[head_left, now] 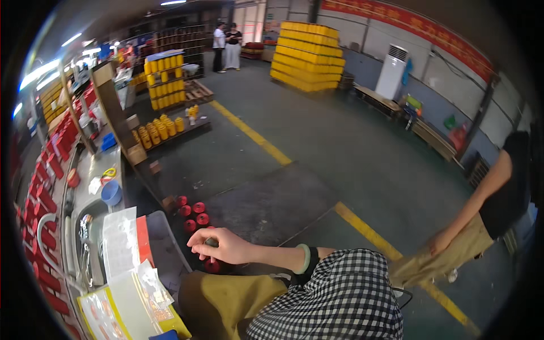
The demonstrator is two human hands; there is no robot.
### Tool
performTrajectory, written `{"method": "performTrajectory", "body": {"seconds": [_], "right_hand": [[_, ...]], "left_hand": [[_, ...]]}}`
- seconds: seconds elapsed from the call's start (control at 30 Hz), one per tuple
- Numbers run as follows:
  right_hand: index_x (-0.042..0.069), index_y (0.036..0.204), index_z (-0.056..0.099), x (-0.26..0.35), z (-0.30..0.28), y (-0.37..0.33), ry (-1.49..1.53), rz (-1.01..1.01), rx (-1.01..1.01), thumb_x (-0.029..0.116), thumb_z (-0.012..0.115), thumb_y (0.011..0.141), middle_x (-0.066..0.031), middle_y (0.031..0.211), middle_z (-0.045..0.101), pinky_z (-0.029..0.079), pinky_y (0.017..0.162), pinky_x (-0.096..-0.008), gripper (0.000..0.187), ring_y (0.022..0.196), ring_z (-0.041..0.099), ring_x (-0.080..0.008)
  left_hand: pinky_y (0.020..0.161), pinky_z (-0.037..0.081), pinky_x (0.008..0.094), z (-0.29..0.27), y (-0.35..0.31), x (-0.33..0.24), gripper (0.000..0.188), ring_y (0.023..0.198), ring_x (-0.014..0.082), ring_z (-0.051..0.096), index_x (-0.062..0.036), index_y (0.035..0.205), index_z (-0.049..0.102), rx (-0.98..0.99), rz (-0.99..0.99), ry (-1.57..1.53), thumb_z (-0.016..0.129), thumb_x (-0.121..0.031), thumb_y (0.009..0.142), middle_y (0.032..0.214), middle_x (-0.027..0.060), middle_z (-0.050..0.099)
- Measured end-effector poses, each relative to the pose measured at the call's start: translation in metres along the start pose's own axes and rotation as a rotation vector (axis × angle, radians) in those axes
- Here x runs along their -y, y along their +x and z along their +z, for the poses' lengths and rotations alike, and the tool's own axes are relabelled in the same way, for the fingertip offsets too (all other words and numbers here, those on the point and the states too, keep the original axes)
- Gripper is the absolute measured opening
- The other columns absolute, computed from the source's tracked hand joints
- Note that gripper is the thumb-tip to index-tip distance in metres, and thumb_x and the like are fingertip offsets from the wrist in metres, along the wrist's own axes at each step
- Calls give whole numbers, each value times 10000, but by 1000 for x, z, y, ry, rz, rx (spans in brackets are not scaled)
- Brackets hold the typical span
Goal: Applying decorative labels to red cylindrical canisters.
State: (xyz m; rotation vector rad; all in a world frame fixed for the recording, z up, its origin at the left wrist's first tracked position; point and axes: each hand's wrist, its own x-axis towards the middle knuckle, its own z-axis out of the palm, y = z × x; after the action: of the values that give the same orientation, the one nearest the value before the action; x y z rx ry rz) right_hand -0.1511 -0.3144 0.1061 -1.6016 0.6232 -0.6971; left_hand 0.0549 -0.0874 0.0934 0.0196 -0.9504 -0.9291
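My right hand [222, 247] reaches leftward from a black-and-white checked sleeve, with a pale green bangle and a black band at the wrist. Its fingers are curled round a small dark rounded thing [211, 242], mostly hidden and too small to name. Beyond and below the hand, several red cylinders [203, 219] stand on the floor. Left of it is a grey plastic bin [164, 232]. Printed sheets [120, 243] and a yellow-edged booklet [107, 314] lie close by at the lower left. My left hand is out of view.
A long bench [85, 187] on the left bears a blue cup [111, 193] and rows of red containers [42, 198]. Yellow cylinders [158, 130] stand on low pallets ahead. A yellow crate stack [309, 59] rises farther off. At right a person [487, 198] stands close.
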Motion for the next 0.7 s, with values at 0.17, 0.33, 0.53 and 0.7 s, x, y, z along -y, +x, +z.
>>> {"method": "performTrajectory", "body": {"seconds": [0.17,0.33,0.53,0.7], "right_hand": [[27,1131,632,-15,-1,-18,47,44,-30,197,590,1004,-16,963,659,534,634,-247,217,800,649,-88],[25,1129,641,-3,28,19,159,85,157,187,599,999,-20,958,666,533,634,-249,212,806,647,-87],[-25,1155,646,19,131,61,313,60,757,121,579,1005,-54,880,686,520,678,-241,220,727,618,-82],[-59,1066,625,56,190,31,492,77,1402,-22,522,967,-143,939,676,525,725,-292,147,736,636,-161]], "left_hand": [[755,520,494,0,24,7,821,960,374,594,-12,1369,508,241,-67,-321,511,-690,906,1156,236,600],[764,527,477,-5,34,6,800,986,355,605,-33,1402,479,385,-31,-486,525,-667,916,1208,219,584],[775,536,456,56,-60,-88,782,1018,332,617,-58,1441,444,344,242,-85,542,-640,928,1271,199,564],[1098,363,544,175,-115,-12,989,1322,395,475,-16,1523,319,-360,460,729,614,-690,863,1455,246,470]]}}
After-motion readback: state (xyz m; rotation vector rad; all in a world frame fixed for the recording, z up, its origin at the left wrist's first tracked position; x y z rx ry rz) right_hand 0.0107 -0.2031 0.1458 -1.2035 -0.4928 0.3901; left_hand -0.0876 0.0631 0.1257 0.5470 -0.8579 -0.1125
